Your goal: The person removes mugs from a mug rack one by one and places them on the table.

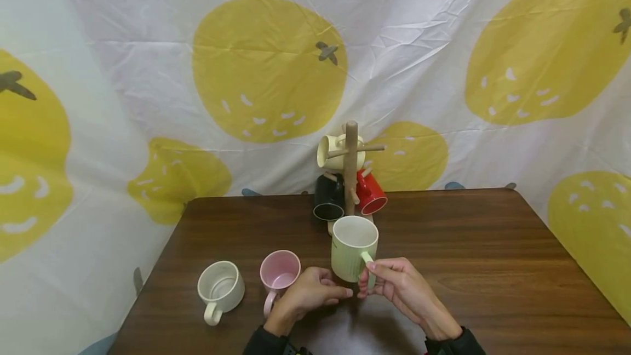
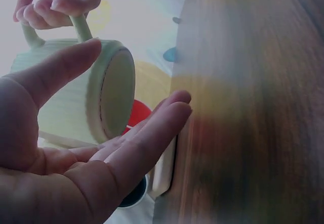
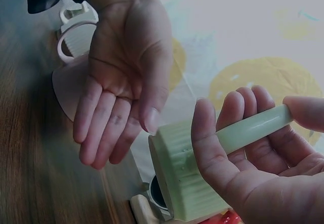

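By its handle (image 3: pixel 255 130), my right hand (image 1: pixel 399 286) holds a light green ribbed mug (image 1: pixel 351 259), raised off the table with its mouth up. The mug's underside shows in the left wrist view. My left hand (image 1: pixel 313 292) is just left of and below the mug, its fingers (image 3: pixel 104 125) extended and holding nothing. Whether it touches the mug I cannot tell. Behind the mug stands a wooden mug tree (image 1: pixel 351 179). On it hang a cream mug (image 1: pixel 332 161) high up, a black mug (image 1: pixel 328 199) lower left and a red mug (image 1: pixel 371 193) lower right.
A pink mug (image 1: pixel 280 270) stands upright beside my left hand, its handle toward me. Further left is an off-white mug (image 1: pixel 227 295), also upright. The dark wooden table (image 1: pixel 473 267) ends at a fruit-patterned cloth (image 1: pixel 394 70) behind.
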`<state>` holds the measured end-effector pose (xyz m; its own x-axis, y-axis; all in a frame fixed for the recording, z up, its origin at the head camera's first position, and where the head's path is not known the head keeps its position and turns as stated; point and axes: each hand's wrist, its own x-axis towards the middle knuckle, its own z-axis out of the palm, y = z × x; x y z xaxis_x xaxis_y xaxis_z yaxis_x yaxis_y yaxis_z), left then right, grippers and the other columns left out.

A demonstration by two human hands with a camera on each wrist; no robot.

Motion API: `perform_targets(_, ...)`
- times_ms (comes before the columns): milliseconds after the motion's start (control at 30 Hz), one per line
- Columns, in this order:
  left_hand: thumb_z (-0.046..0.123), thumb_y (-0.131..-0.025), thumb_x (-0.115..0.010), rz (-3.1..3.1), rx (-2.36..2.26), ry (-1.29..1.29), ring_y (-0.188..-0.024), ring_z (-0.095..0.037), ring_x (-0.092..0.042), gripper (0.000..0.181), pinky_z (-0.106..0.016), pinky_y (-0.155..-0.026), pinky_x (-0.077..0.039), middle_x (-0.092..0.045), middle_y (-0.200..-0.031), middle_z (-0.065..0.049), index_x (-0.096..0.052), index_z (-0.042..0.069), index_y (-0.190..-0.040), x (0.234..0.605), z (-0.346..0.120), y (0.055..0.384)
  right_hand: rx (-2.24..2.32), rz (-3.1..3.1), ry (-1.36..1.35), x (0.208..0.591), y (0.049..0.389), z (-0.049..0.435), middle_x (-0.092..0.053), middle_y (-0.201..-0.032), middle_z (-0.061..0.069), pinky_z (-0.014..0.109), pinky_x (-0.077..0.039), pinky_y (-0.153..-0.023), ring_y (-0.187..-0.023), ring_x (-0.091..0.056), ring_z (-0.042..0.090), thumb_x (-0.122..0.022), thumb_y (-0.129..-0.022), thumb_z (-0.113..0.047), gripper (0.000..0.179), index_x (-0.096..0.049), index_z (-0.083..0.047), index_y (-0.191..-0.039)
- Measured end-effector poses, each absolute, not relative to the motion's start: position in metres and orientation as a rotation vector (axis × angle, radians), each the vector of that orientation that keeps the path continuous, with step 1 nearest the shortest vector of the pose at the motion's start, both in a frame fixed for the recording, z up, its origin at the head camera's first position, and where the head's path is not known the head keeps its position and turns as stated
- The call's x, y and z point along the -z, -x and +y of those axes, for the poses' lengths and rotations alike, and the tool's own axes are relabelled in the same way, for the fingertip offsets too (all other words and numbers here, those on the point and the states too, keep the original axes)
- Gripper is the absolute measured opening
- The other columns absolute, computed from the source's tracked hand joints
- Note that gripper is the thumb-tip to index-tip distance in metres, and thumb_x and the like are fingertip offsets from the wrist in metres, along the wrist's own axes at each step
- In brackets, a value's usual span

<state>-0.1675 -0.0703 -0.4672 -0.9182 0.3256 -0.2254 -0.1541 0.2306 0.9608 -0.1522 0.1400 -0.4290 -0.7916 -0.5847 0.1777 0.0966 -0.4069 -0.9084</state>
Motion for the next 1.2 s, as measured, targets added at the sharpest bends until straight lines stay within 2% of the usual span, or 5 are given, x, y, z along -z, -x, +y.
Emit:
perform_targets(267,0.014,-0.074,-0.077,2.177,-1.650,-0.171,-0.075,-0.021,-0.067,0.042,-0.037,-0.070,-0.059,-0.073,-0.085,-0.014,-0.061,-0.012,-0.103,0.470,-0.078,0.158,2.222,1.399,0.645,0.434,0.155,0.136,-0.068,-0.087,0.004,0.038,-0.057,-0.078,-0.082,-0.065,0.022,-0.044,-0.099,-0.009,0.027,-0.067,0.002,-0.092)
perform_targets(733,0.007,-0.076,-0.071,2.199,-1.573,-0.249,-0.074,-0.023,-0.067,0.032,-0.042,-0.070,-0.059,-0.073,-0.083,-0.016,-0.062,-0.012,-0.099,0.468,-0.092,0.142,2.218,1.411,0.573,0.443,0.154,0.127,-0.070,-0.086,0.004,0.039,-0.057,-0.079,-0.081,-0.066,0.022,-0.047,-0.098,-0.009,0.026,-0.070,-0.001,-0.091)
perform_targets(1033,0.008,-0.076,-0.071,2.207,-1.539,-0.264,-0.071,-0.021,-0.067,0.029,-0.038,-0.068,-0.059,-0.073,-0.082,-0.014,-0.063,-0.011,-0.097,0.465,-0.099,0.135,2.195,1.435,0.509,0.453,0.154,0.117,-0.070,-0.086,0.005,0.038,-0.057,-0.079,-0.083,-0.065,0.022,-0.050,-0.096,-0.010,0.024,-0.071,-0.001,-0.090)
perform_targets(1200,0.007,-0.075,-0.071,2.218,-1.522,-0.279,-0.071,-0.022,-0.066,0.028,-0.032,-0.064,-0.058,-0.072,-0.081,-0.012,-0.063,-0.010,-0.096,0.464,-0.103,0.132,2.186,1.415,0.533,0.461,0.154,0.110,-0.069,-0.088,0.005,0.038,-0.056,-0.081,-0.085,-0.065,0.021,-0.049,-0.097,-0.008,0.023,-0.070,-0.001,-0.090)
